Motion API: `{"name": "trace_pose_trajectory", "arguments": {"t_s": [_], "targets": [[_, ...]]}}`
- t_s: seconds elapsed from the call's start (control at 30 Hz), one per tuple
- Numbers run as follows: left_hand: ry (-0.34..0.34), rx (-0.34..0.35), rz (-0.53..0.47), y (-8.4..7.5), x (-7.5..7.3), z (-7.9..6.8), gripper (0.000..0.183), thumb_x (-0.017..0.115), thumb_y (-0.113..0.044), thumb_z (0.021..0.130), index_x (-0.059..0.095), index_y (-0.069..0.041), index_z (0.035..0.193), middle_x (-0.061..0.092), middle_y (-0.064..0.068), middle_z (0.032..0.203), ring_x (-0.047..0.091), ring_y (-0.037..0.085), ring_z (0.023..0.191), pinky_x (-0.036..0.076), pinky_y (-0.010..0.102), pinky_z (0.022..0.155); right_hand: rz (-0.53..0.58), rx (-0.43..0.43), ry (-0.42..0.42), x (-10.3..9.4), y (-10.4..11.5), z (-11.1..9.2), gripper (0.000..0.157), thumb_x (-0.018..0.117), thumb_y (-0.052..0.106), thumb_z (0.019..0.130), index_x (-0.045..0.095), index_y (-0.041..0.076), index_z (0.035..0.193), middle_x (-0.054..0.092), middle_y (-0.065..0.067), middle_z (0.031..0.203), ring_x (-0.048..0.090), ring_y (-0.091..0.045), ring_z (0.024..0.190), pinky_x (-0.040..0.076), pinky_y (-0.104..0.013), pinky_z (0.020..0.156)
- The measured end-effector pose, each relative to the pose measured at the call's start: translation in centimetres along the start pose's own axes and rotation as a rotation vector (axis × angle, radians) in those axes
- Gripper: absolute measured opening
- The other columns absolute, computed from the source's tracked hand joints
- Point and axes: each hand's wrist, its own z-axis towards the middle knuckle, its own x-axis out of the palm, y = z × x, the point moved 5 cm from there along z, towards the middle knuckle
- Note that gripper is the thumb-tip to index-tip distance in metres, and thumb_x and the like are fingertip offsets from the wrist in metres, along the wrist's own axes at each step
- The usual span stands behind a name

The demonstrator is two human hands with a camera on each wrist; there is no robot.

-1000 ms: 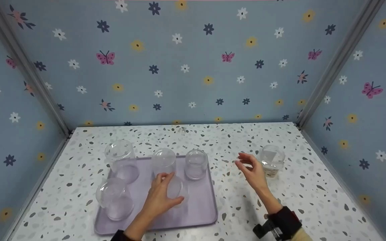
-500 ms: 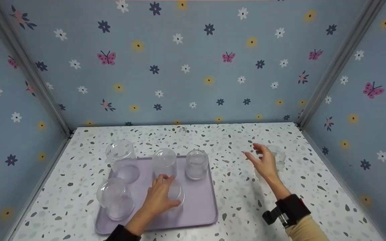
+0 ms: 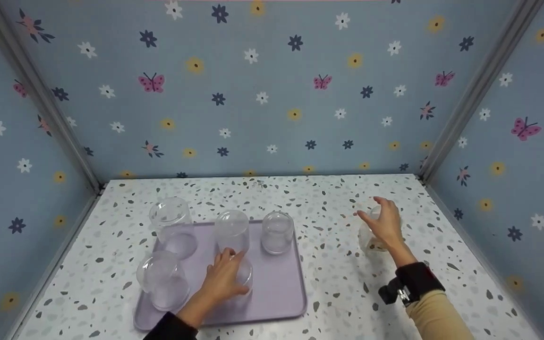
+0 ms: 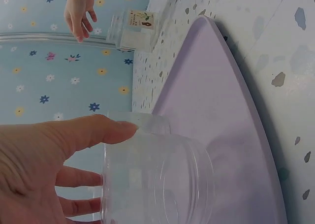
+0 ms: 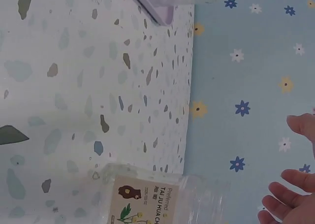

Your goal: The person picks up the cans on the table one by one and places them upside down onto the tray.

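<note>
My left hand (image 3: 222,281) holds a clear jar (image 3: 246,274) near the front middle of the lilac tray (image 3: 279,293). In the left wrist view, the thumb is on one side of this jar (image 4: 147,170) and the fingers are on the other; its ridged end faces the tray. To the right of the tray, my right hand (image 3: 387,224) is above a clear jar with a printed label (image 3: 366,238), partly covering it. The right wrist view shows the labelled jar (image 5: 142,199) on the table and the right fingers (image 5: 288,199) spread beyond it, holding nothing.
Two clear jars (image 3: 276,231) (image 3: 232,226) stand along the tray's back edge. At its left side are a tall clear jar (image 3: 173,226) and another clear jar (image 3: 163,281). Patterned blue walls (image 3: 272,118) close off the speckled table (image 3: 333,283) at the back and sides.
My right hand has moved right and back, from beside the labelled jar to over it. My left hand has shifted its jar slightly left on the tray.
</note>
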Motion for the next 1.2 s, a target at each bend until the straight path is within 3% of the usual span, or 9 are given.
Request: {"name": "trace_pose_trajectory", "arguments": {"t_s": [0.33,0.67,0.93,1.2], "targets": [[0.002,0.007,0.023,0.2,0.2,-0.2,0.076,0.079,-0.013,0.049,0.051,0.005,0.117,0.044,0.018,0.104,0.042,0.037,0.096,0.039,0.049,0.063,-0.078,0.117,0.046,-0.1,-2.4,0.7,0.072,0.066,0.031,0.078,0.032,-0.006,0.13,0.024,-0.028,0.133,0.022,-0.043,0.122,0.018,-0.06,0.091],[0.045,-0.036,0.029,0.7,0.3,-0.3,0.075,0.082,-0.013,0.049,0.051,0.005,0.115,0.044,0.017,0.103,0.042,0.037,0.097,0.04,0.05,0.064,-0.151,0.23,0.099,0.3,-3.9,1.2,0.091,0.067,0.037,0.076,0.014,-0.005,0.138,0.007,-0.032,0.138,0.009,-0.05,0.123,0.014,-0.062,0.092],[0.087,-0.064,0.003,1.2,0.8,-0.3,0.077,0.081,-0.01,0.049,0.051,0.006,0.117,0.044,0.019,0.105,0.042,0.038,0.098,0.039,0.052,0.068,-0.191,0.274,0.168,0.8,-4.6,1.5,0.096,0.065,0.04,0.077,0.008,-0.006,0.138,0.005,-0.035,0.137,0.01,-0.053,0.121,0.016,-0.064,0.09],[0.081,-0.059,0.007,1.3,0.7,-0.3,0.076,0.081,-0.009,0.047,0.052,0.007,0.115,0.044,0.019,0.105,0.042,0.038,0.097,0.039,0.051,0.067,-0.193,0.287,0.2,1.0,-4.8,1.7,0.097,0.063,0.043,0.078,0.006,-0.009,0.137,0.012,-0.037,0.134,0.014,-0.055,0.118,0.015,-0.067,0.088]]}}
